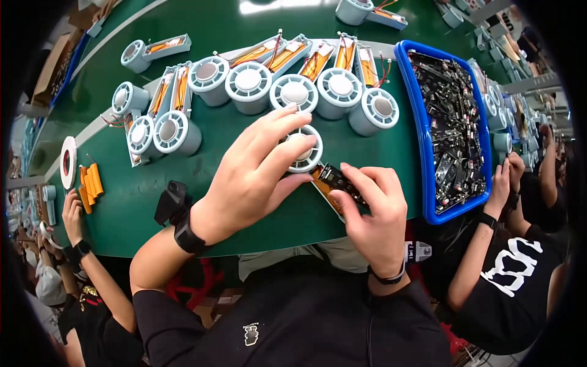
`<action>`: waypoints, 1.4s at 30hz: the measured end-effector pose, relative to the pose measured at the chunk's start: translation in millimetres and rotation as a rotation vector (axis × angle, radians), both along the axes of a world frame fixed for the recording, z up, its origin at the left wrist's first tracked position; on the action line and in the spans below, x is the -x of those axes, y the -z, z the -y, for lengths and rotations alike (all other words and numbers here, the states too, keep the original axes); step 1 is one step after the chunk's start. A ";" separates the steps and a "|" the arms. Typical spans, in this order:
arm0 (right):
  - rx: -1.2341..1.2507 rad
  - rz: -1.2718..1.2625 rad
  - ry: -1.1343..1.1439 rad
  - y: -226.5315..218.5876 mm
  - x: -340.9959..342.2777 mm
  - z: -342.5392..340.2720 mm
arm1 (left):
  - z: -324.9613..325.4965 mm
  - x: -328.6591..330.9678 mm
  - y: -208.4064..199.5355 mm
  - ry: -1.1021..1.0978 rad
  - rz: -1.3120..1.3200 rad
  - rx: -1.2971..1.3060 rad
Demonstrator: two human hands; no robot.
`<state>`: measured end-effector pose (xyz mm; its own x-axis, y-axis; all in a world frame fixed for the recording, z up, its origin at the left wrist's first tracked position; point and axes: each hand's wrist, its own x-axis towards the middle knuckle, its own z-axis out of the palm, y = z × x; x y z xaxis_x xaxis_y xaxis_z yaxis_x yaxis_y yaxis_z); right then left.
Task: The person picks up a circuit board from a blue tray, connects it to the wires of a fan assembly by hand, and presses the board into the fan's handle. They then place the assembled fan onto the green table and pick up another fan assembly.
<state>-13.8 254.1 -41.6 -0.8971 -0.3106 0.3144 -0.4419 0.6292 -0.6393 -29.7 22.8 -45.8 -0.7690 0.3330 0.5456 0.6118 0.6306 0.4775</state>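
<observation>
Grey fan housing [304, 148] is clamped under left hand [257, 168] fingers while right hand [373, 211] fingers pinch a black circuit board [342, 181] at its 4 o'clock, seemingly seating it, which needs careful alignment.

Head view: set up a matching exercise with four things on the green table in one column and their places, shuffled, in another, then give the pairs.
Things:
1. blue plastic tray of small dark circuit boards
2. white roll of tape
3. pale blue round fan housing with a white centre
4. narrow black circuit board

Places:
A. under the left hand
B. at the table's far left edge
C. pinched by the right hand
D. right of the row of housings

Pairs: 1-D, 2-B, 3-A, 4-C
</observation>
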 end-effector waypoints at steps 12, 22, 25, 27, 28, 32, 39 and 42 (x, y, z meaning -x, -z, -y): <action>-0.017 -0.043 -0.124 -1.8 -2.7 15.2 | 1.7 -7.7 22.9 0.094 -0.182 0.074; 0.287 0.234 -0.329 27.4 14.6 -24.1 | -8.1 -8.1 13.5 0.129 -0.266 0.206; 0.418 0.463 -0.336 34.6 23.5 -26.1 | -5.8 -3.3 14.2 0.128 -0.288 0.206; 0.461 0.582 -0.305 39.1 25.5 -24.0 | -5.5 -1.1 13.2 0.118 -0.305 0.223; 0.458 0.582 -0.335 36.0 25.9 -20.6 | -3.5 -3.2 10.9 0.091 -0.308 0.233; 0.481 0.540 -0.306 28.5 13.5 -18.0 | -2.4 0.1 -3.7 0.234 -0.270 0.208; 0.403 0.269 -0.274 28.7 -0.4 -20.6 | -1.1 -29.5 9.5 0.119 -0.380 0.421; 0.375 0.278 -0.319 20.4 -0.3 -25.9 | -2.2 -33.3 16.2 0.092 -0.483 0.373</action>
<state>-13.5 280.0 -62.0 -0.8418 -0.4927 0.2207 -0.3562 0.1998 -0.9128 3.6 25.0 -61.9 -0.4234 0.6221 0.6586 0.7639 0.6360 -0.1097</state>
